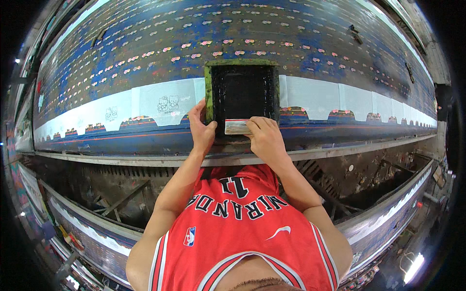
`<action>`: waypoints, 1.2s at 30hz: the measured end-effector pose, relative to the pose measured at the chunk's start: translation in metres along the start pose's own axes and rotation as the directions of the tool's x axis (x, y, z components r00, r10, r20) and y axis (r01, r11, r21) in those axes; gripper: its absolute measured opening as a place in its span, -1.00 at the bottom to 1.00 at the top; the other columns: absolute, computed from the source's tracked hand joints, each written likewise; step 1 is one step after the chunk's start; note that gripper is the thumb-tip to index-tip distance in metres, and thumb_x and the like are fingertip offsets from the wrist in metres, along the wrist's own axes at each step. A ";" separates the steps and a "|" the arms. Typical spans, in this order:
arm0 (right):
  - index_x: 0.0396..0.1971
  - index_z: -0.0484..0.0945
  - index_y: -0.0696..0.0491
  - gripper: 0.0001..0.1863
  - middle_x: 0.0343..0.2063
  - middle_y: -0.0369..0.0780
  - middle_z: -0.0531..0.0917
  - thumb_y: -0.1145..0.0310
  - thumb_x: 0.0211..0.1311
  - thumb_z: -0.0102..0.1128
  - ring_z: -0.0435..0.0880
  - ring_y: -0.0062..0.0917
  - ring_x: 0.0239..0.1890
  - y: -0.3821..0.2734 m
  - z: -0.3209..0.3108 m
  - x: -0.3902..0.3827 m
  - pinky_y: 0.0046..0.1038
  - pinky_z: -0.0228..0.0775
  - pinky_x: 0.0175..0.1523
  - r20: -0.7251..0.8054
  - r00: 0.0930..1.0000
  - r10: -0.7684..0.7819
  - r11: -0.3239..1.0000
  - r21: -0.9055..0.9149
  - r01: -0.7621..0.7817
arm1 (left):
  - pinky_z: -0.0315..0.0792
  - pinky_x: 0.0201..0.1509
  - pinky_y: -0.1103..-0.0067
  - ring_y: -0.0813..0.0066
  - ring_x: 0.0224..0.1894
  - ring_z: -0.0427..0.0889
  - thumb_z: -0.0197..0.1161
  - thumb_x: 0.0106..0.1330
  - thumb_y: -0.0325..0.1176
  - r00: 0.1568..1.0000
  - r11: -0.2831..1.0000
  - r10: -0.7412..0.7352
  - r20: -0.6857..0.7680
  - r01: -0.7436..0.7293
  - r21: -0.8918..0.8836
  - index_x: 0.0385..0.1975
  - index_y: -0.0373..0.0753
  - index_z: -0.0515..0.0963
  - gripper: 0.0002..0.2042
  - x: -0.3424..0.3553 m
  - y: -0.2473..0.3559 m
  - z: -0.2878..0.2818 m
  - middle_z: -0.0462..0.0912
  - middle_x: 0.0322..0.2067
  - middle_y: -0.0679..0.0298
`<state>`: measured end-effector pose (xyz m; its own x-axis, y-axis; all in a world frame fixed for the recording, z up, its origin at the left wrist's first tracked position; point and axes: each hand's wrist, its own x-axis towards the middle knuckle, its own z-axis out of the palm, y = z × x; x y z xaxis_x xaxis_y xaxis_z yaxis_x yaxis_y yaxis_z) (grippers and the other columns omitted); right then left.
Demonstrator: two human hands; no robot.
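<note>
A screen-printing frame with green, ink-stained edges lies on the long table in front of me. Black ink covers its mesh. My left hand grips the frame's left side near its lower corner, fingers outside and thumb toward me. In my right hand is a squeegee with a pale, flat handle, laid crosswise at the near end of the mesh. The squeegee's lower edge is hidden. Beneath the frame runs a row of pale cloth pieces; those on the left carry dark line drawings.
The dark printing table bears rows of small coloured prints. Dark metal clamp-like pieces sit on its far part. A metal rail edges the near side. Behind me, another table also carries pale cloth.
</note>
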<state>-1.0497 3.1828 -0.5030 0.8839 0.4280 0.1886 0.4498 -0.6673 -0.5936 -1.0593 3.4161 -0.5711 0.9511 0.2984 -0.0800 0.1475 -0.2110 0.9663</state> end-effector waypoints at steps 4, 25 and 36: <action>-0.08 0.69 0.11 -0.67 -0.08 -0.14 0.73 0.54 0.09 0.39 0.70 -0.17 0.03 0.004 -0.004 0.002 -0.15 0.48 0.21 0.041 0.998 -0.042 0.999 -0.005 0.043 | 0.28 0.59 0.35 0.18 0.45 0.45 0.24 -0.03 -0.73 1.000 1.000 0.018 -0.022 -0.018 -0.014 0.36 -0.37 0.23 -0.21 0.000 -0.005 0.001 0.44 0.36 0.01; -0.12 0.63 0.11 -0.65 -0.10 -0.15 0.71 0.60 0.01 0.30 0.67 -0.15 0.07 0.006 0.007 0.009 -0.11 0.45 0.17 -0.002 0.999 -0.045 0.999 -0.029 0.045 | 0.20 0.63 0.32 0.15 0.48 0.42 0.24 -0.03 -0.77 1.000 0.995 -0.022 -0.008 0.021 -0.095 0.34 -0.40 0.24 -0.22 0.002 -0.002 0.001 0.41 0.41 -0.05; -0.13 0.67 0.12 -0.70 -0.07 -0.18 0.71 0.49 0.08 0.29 0.68 -0.28 0.04 0.036 -0.040 -0.017 -0.18 0.43 0.22 -0.052 0.997 -0.060 0.997 -0.043 0.058 | 0.15 0.69 0.25 0.10 0.57 0.32 0.16 0.06 -0.78 0.973 0.966 0.225 -0.042 -0.228 -0.119 0.41 -0.40 0.23 -0.23 -0.017 0.003 0.051 0.33 0.47 -0.07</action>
<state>-1.0437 3.1268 -0.4963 0.8607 0.4352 0.2640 0.5052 -0.6672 -0.5474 -1.0618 3.3633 -0.5794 0.9478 0.2817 0.1497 -0.1071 -0.1613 0.9811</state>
